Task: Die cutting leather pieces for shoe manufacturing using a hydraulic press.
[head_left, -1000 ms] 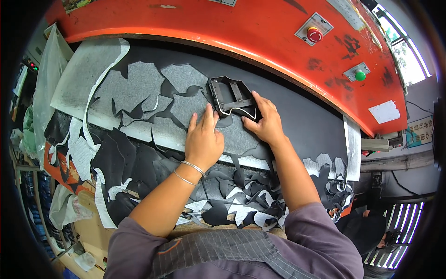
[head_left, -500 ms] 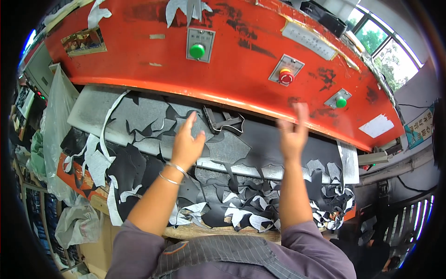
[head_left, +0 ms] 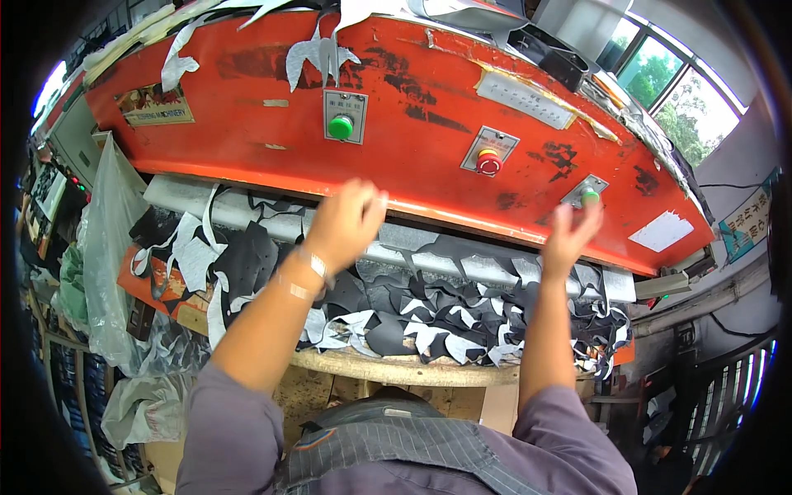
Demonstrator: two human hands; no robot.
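Observation:
My left hand (head_left: 351, 219) is raised at the lower edge of the red machine front (head_left: 272, 165), below the left green push button (head_left: 340, 126). Its fingers are curled in, slightly blurred, and I see nothing in them. Bangles circle that wrist. My right hand (head_left: 572, 235) is held up with fingers apart, its tips at the right green push button (head_left: 589, 196) and partly over it; whether they press it I cannot tell. Under the beam runs a pale bed (head_left: 487, 269) with dark sheet material on it, mostly hidden.
Black and white cut scraps (head_left: 396, 313) pile along the wooden bench edge (head_left: 412, 371) in front of me. A red stop button (head_left: 488, 162) sits between the green ones. Plastic bags (head_left: 111, 256) hang at the left. More scraps drape over the machine's top.
My left hand has gone from open to curled and risen to the beam's edge. My right hand has moved right to the green button. The beam hides more of the bed, including the metal cutting die.

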